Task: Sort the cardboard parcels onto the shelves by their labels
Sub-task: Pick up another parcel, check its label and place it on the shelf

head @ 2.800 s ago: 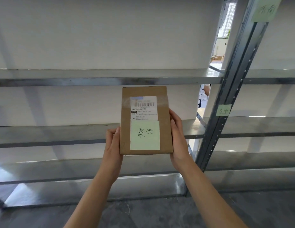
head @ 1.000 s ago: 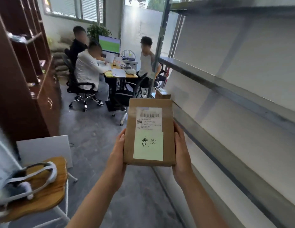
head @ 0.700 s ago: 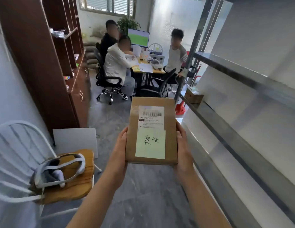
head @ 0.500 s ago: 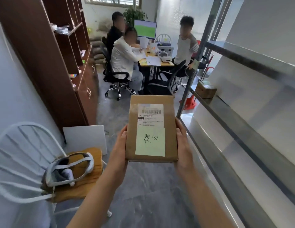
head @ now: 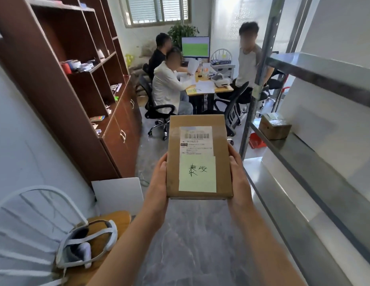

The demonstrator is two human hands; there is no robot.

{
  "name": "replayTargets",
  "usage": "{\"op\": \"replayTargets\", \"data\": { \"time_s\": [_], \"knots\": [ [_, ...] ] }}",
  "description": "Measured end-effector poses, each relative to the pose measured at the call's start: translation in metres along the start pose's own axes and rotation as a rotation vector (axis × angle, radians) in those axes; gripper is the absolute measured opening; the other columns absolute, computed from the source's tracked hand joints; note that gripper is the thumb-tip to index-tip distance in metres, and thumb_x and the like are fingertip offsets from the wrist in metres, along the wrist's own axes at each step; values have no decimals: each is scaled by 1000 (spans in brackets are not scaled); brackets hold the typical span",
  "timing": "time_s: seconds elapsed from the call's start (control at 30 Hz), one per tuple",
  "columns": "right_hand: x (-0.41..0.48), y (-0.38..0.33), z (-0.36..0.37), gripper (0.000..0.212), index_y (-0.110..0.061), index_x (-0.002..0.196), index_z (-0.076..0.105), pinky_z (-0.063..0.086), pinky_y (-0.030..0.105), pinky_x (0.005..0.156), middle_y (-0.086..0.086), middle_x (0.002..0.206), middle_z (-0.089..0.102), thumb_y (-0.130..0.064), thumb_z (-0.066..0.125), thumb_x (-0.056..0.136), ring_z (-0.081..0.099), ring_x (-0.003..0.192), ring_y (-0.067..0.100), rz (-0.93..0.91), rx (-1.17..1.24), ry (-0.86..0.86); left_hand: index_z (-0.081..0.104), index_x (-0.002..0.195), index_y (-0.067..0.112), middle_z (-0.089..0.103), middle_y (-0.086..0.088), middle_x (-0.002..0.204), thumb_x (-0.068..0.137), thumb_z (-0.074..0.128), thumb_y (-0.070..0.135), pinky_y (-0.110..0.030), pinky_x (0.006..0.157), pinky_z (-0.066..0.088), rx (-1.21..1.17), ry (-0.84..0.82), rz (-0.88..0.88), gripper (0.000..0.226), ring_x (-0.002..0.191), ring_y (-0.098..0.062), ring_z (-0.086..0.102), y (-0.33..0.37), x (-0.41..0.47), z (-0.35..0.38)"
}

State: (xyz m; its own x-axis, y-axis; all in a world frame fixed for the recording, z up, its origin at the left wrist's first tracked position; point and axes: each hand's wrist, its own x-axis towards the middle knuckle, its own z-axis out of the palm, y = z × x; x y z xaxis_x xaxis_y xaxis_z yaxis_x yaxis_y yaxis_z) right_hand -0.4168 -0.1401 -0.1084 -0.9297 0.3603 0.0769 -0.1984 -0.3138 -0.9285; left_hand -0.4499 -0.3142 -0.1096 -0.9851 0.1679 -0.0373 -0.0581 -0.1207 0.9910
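The flat cardboard parcel (head: 199, 156) is held in mid-air beside the metal shelves (head: 293, 149), its long edges clasped by the left hand (head: 158, 182) and right hand (head: 238, 178). It looks light and stiff, so edge grips suit it.

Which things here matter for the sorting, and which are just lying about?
Job: held parcel, its green note, left hand, right hand, metal shelf, small parcel on it.
Lying about: headset, wooden chair, white board, brown bookcase, desk.

Brown parcel (head: 198, 139), pale-green note (head: 197, 174)
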Motion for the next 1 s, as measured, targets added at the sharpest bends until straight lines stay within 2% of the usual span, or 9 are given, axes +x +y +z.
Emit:
{"op": "replayTargets", "data": {
  "time_s": [0.1, 0.37, 0.47, 0.53, 0.63, 0.7, 0.8, 0.93, 1.0],
  "knots": [
    [23, -4, -16, 38, -40, 140, 52, 50, 50, 105, -1, 138, 63, -29, 34, 108, 62, 124, 21, 0, -7, -23, 54, 139, 38, 75, 5, 122, 107, 33, 45, -42, 98, 52, -5, -3, -1, 39, 117, -17, 69, -3, 18, 21],
    [62, -7, -51, 36, -38, 137, 54, 50, 51, 104, 2, 135, 65, -29, 36, 107, 62, 125, 27, 9, -11, 45, 52, 141, 41, 73, 4, 128, 108, 29, 46, -43, 98, 52, -12, -90, -43, 41, 120, -17, 68, -21, 67, 60],
    [79, -7, -57, 37, -36, 138, 54, 52, 47, 102, 1, 133, 67, -27, 35, 108, 63, 123, 24, -9, -19, 95, 53, 140, 43, 72, 6, 129, 107, 31, 46, -42, 98, 51, -29, -127, -54, 39, 121, -17, 67, -27, 92, 70],
    [93, -7, -57, 36, -34, 137, 53, 57, 40, 95, 0, 131, 67, -26, 34, 108, 65, 120, 20, -23, -43, 119, 55, 138, 45, 70, 7, 132, 107, 32, 46, -45, 104, 49, -39, -146, -61, 38, 124, -16, 65, -30, 111, 73],
    [118, -5, -50, 33, -34, 132, 54, 61, 24, 77, -3, 123, 70, -24, 33, 108, 70, 105, 10, -44, -62, 146, 54, 137, 48, 69, 8, 133, 106, 32, 49, -48, 107, 48, -42, -195, -62, 38, 125, -15, 64, -30, 142, 72],
    [136, 0, -38, 33, -35, 132, 54, 62, 27, 79, 0, 124, 70, -25, 34, 108, 71, 105, 11, -38, -68, 167, 54, 137, 47, 72, 8, 129, 107, 32, 48, -46, 104, 50, -59, -220, -65, 37, 120, -14, 67, -26, 166, 66],
    [165, 9, -16, 35, -36, 137, 50, 60, 39, 91, 1, 130, 67, -29, 33, 108, 68, 115, 20, -42, -93, 195, 54, 137, 48, 72, 9, 128, 107, 32, 47, -45, 104, 50, -79, -241, -68, 37, 120, -14, 67, -19, 204, 51],
    [207, 18, 13, 37, -30, 141, 49, 62, 26, 74, 1, 124, 71, -26, 33, 108, 73, 102, 12, -58, -88, 207, 54, 137, 49, 73, 9, 126, 107, 31, 48, -47, 105, 49, -75, -277, -74, 37, 120, -16, 67, -10, 257, 32],
    [225, 25, 26, 37, -31, 141, 49, 61, 24, 72, 1, 122, 72, -27, 33, 108, 74, 99, 11, -58, -66, 226, 53, 137, 50, 72, 10, 127, 107, 32, 50, -51, 107, 48, -63, -298, -71, 37, 121, -16, 66, -9, 282, 23]
  ]
}}
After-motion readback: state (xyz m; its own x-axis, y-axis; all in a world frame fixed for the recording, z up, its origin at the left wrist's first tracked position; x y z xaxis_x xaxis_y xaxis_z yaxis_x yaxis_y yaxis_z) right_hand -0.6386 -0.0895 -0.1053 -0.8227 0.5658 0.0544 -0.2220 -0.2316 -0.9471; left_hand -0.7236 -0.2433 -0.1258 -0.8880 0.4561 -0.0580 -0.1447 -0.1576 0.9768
